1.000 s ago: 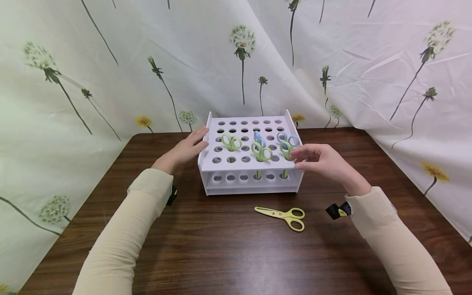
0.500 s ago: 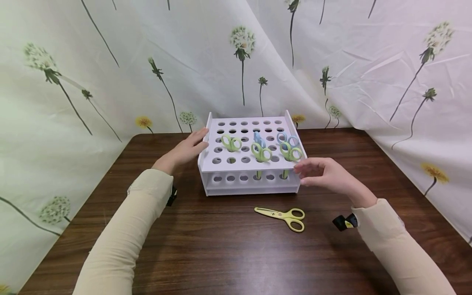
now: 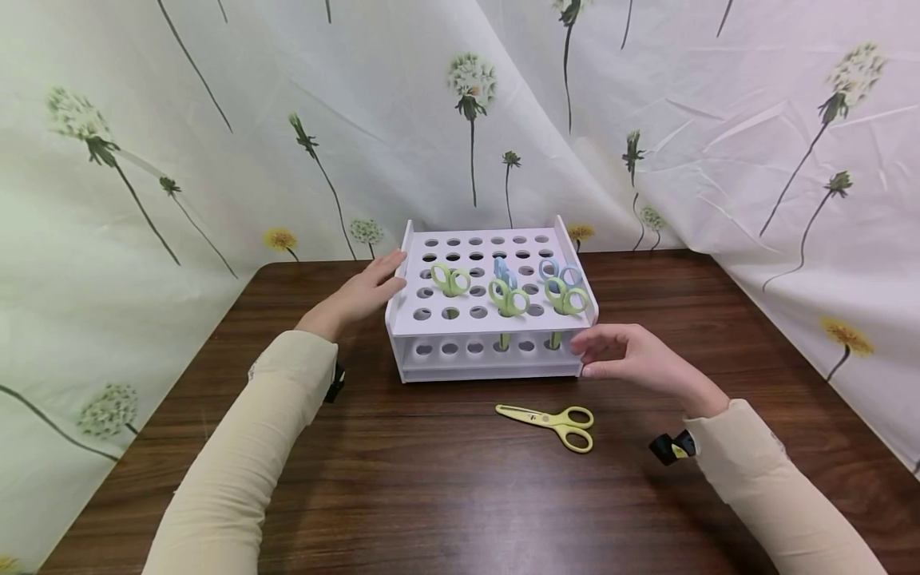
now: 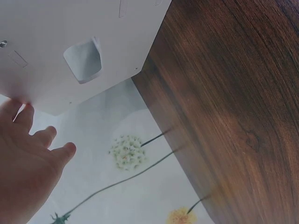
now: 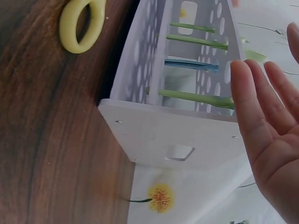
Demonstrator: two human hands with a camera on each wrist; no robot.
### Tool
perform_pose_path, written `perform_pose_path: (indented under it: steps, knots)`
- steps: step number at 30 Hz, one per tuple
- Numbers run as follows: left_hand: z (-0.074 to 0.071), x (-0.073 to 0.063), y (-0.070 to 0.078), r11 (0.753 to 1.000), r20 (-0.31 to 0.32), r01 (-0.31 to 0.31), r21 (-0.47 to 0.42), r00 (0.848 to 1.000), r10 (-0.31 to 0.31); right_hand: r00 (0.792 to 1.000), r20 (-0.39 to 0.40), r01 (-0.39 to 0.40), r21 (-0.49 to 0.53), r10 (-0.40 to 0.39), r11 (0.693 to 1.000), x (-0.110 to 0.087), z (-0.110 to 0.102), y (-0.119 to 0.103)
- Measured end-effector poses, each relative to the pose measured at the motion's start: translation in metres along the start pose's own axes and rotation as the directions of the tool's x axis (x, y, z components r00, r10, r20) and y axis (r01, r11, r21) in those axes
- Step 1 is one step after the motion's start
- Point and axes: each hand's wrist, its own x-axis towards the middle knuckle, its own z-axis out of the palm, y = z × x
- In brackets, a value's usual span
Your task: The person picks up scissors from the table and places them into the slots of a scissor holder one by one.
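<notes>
A white two-tier rack [image 3: 460,326] with rows of round holes stands on the table. Green-handled scissors [image 3: 508,299] and blue-handled scissors [image 3: 557,274] stand in its holes, handles up. My left hand [image 3: 359,294] rests with extended fingers against the rack's left side; the left wrist view shows its fingertips at the side panel's edge. Beside the front right corner is my right hand [image 3: 640,359], fingers loosely bent and holding nothing. Yellow scissors [image 3: 549,419] lie flat before the rack, blades pointing left and handles toward the right.
The dark wooden table [image 3: 431,495] reaches back to a white dandelion-print cloth [image 3: 374,120], which hangs behind and at both sides. Each rack side panel has a cut-out slot [image 4: 84,60].
My right hand has left the handle of the rightmost green scissors and moved down toward the rack's front right corner. Those scissors stay in the rack. My left hand has kept its place.
</notes>
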Motion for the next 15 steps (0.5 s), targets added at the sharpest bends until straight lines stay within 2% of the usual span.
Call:
perform_pose_path:
  steps: [9,15]
  knots:
    - [0.001,0.002,-0.001,1.000,0.009,0.013,-0.010,1.000,-0.013,0.999,0.053,-0.008,-0.018,0.009,1.000,0.004,0.006,0.016]
    - [0.001,0.002,0.000,1.000,0.004,0.017,-0.012,1.000,-0.017,0.992,0.097,-0.088,0.015,0.086,0.996,0.004,0.011,0.026]
